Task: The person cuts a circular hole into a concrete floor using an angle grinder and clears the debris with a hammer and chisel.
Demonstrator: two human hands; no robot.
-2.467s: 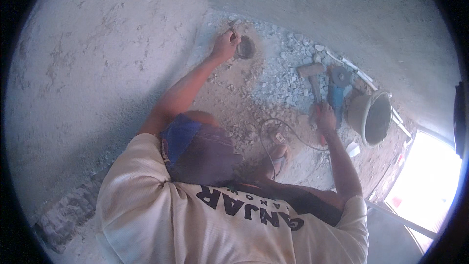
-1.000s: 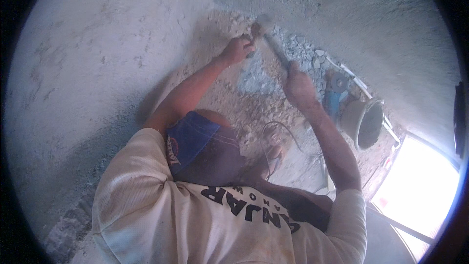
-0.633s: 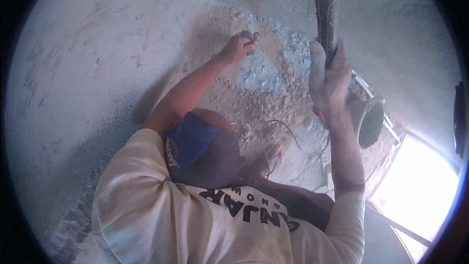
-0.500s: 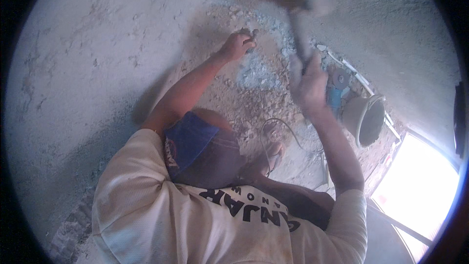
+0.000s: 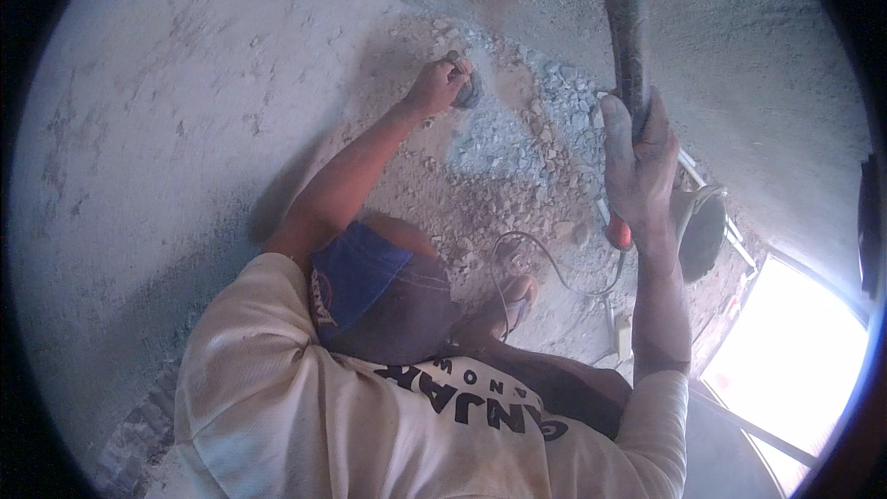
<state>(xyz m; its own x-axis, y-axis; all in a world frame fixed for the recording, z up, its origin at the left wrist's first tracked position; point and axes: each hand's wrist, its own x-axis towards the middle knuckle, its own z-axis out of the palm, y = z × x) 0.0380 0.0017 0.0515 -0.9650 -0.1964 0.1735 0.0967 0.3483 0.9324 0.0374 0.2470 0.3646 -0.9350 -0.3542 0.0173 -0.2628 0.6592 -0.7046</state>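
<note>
My left hand (image 5: 436, 88) is closed around a short, dark chisel (image 5: 469, 92), held against the rubble-covered floor. Most of the chisel is hidden by my fingers and its shadow. On the right, my right hand (image 5: 644, 166) grips a long-handled hammer (image 5: 628, 42), its handle lying between thumb and fingers. The heavy, blocky hammer head is raised toward the top edge of the view and partly cut off. Pale broken chips (image 5: 564, 92) and bluish-grey dust (image 5: 494, 143) lie between my two hands.
A dusty bucket (image 5: 704, 236) lies beyond my right wrist, near a white strip (image 5: 688, 166). A dark cable (image 5: 554, 263) loops past my foot (image 5: 508, 305). Rough grey walls (image 5: 185, 65) rise on both sides; a bright opening (image 5: 795, 360) is at lower right.
The hammer has swung up and right, nearer the camera, and my right hand now covers the blue-bodied power tool beside the bucket. The left hand shifted slightly, still on the chisel.
</note>
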